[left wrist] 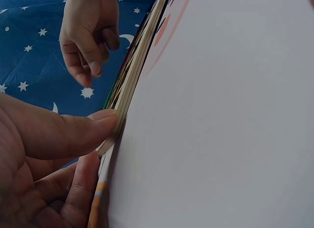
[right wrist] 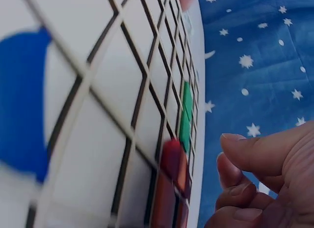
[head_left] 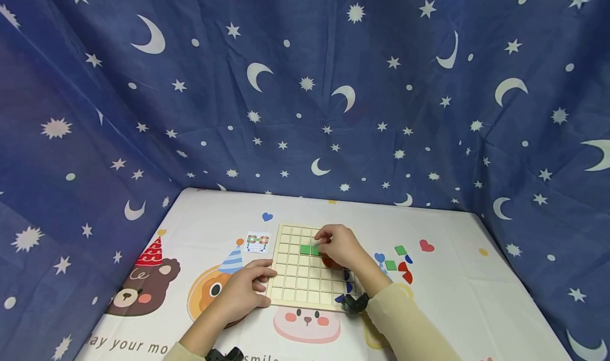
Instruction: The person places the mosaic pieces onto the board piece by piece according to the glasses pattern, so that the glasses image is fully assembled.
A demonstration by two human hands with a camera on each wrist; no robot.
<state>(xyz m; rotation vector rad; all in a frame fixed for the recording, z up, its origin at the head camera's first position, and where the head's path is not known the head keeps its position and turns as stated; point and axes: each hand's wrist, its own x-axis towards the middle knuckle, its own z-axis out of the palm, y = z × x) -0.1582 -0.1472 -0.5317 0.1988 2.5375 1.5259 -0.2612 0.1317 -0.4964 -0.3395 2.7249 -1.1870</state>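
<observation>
A pale wooden grid board (head_left: 302, 296) lies on the table in the head view. My left hand (head_left: 245, 292) holds its lower left corner, thumb and fingers against the edge. Over the upper right part hovers my right hand (head_left: 339, 244), fingers loosely curled, nothing visible between thumb and index in the right wrist view. Just below its fingertips sit two adjoining green square tiles (head_left: 305, 250). Red pieces (right wrist: 171, 161) lie beside them, partly hidden by that hand in the head view. Blue rounded pieces (head_left: 349, 287) are in cells along the board's right side.
A small pattern card (head_left: 257, 242) lies left of the board. To the right are loose green squares (head_left: 400, 250), red rounded pieces (head_left: 407, 277) and a blue piece (head_left: 408, 258). A starry blue curtain (head_left: 305, 112) surrounds the cartoon-print tablecloth (head_left: 457, 297).
</observation>
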